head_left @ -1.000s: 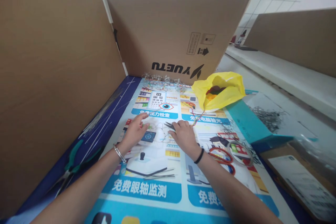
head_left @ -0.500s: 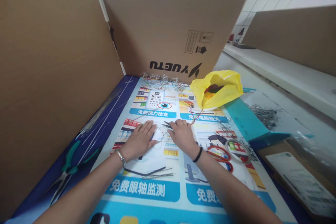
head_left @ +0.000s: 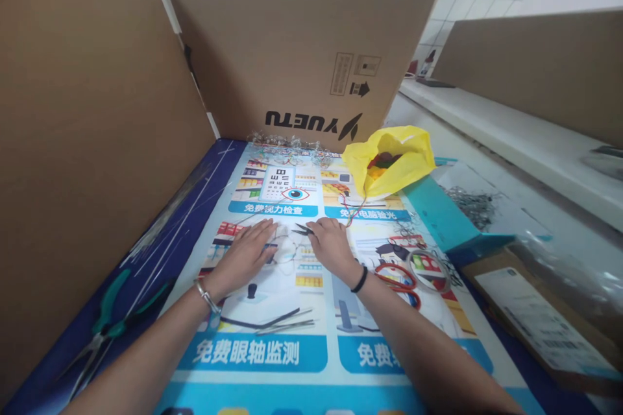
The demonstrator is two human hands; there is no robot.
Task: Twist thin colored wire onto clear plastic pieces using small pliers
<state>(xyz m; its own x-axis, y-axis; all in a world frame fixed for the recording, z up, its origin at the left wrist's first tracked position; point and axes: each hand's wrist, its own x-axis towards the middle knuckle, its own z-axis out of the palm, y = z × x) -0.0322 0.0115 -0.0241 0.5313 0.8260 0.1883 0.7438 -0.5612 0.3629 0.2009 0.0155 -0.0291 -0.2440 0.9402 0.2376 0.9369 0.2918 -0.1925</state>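
My left hand (head_left: pixel 246 256) lies palm down on the printed sheet (head_left: pixel 311 395), fingers stretched out and thumb apart. My right hand (head_left: pixel 333 248) is curled around small snips (head_left: pixel 302 229); their two dark pointed blades stick out to the left, spread apart. The grip on their handles is hidden beneath the fingers. Between my hands a thin wire piece (head_left: pixel 291 253) curves over the sheet, its ends hard to make out. Red and green strands (head_left: pixel 356 213) run from near my right fingers toward a yellow bag (head_left: pixel 413 159).
Orange-handled scissors (head_left: pixel 396 277) and a wire coil (head_left: pixel 428 270) lie right of my right forearm. Green-handled pliers (head_left: pixel 109 318) rest at left beside straight wires (head_left: pixel 160 224). Tangled wire (head_left: pixel 292 146) lines the back cardboard wall (head_left: pixel 292 45). A labelled carton (head_left: pixel 540 318) sits at right.
The view has shifted slightly. My left hand has drawn a little left, its thumb farther from the wire piece. The snips remain in my right hand.
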